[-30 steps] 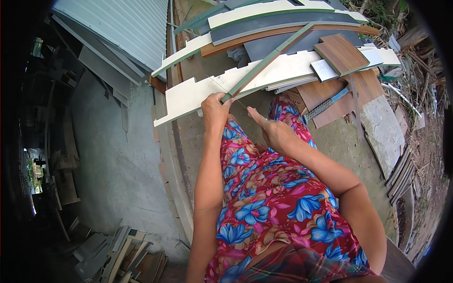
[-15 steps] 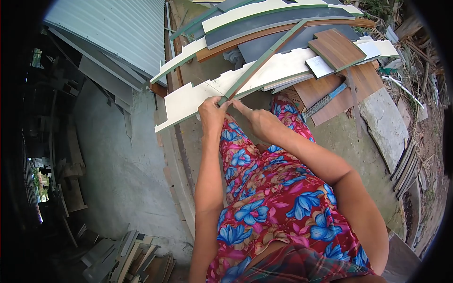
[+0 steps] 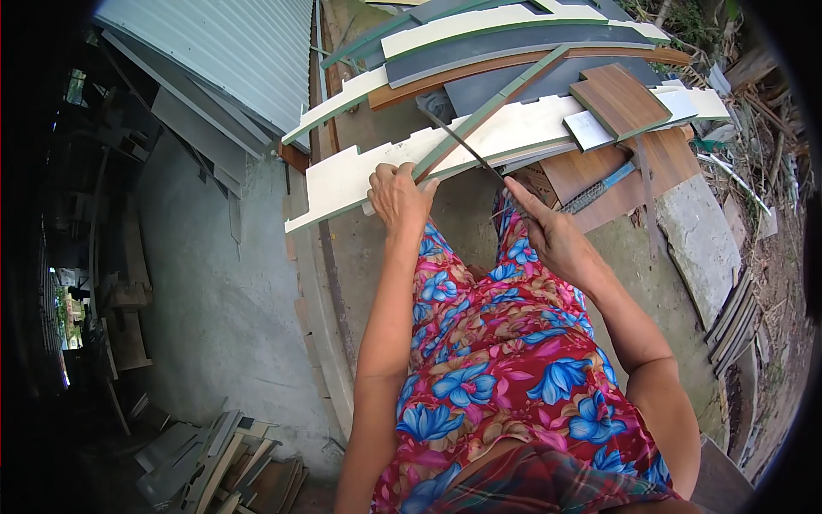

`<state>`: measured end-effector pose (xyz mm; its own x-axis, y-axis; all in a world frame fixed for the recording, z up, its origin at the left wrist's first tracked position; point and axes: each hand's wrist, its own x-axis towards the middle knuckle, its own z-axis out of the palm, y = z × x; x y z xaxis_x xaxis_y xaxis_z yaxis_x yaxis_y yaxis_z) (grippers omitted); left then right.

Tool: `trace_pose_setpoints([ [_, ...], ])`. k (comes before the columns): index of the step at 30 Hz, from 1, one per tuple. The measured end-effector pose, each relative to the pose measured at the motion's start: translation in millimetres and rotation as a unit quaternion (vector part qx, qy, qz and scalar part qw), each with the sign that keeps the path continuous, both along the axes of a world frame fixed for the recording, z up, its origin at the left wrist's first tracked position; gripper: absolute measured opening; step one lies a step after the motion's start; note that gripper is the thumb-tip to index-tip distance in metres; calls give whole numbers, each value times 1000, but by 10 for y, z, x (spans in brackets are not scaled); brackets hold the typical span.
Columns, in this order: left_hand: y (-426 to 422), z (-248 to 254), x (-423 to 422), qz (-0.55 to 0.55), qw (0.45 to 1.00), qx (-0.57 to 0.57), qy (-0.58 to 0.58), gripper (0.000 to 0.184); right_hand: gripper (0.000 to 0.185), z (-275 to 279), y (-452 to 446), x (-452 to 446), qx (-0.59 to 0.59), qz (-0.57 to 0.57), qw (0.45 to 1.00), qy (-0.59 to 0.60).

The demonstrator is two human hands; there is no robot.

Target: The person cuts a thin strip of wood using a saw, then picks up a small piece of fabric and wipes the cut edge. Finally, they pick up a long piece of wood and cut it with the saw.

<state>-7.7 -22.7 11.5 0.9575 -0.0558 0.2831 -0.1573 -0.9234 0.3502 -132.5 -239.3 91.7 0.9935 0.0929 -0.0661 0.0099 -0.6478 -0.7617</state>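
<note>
A narrow strip (image 3: pixel 492 107) with a green face and a brown edge slants across a notched cream board (image 3: pixel 351 176). My left hand (image 3: pixel 401 197) is closed on its near end, pressing it against the board; the fingertips are partly hidden. In my right hand (image 3: pixel 556 240) is a long, thin dark blade (image 3: pixel 467 147), the index finger stretched along it. The blade crosses over the strip and points up and left. Its handle is hidden in my palm, so I cannot tell its exact kind.
Wood-grain panels (image 3: pixel 621 98) and a small white piece (image 3: pixel 588 130) lie on the board's right. Beside them rests a hammer-like tool with a blue handle (image 3: pixel 612 177). More long boards (image 3: pixel 514 58) lie beyond. Scrap strips (image 3: pixel 235 463) are piled at lower left.
My right hand has moved right and toward me, away from the strip's end, and the blade now shows clearly across the strip. My left hand has shifted its grip at the near end.
</note>
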Motion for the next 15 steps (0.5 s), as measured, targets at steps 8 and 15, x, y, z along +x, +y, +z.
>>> trace_pose_setpoints([
  [8,-73,-151,214,-62,996,-67,-18,38,59,-302,107,48,4,12,997,-70],
  [15,-129,-280,316,-91,987,-127,-36,29,63,-258,127,55,4,6,1000,11],
])
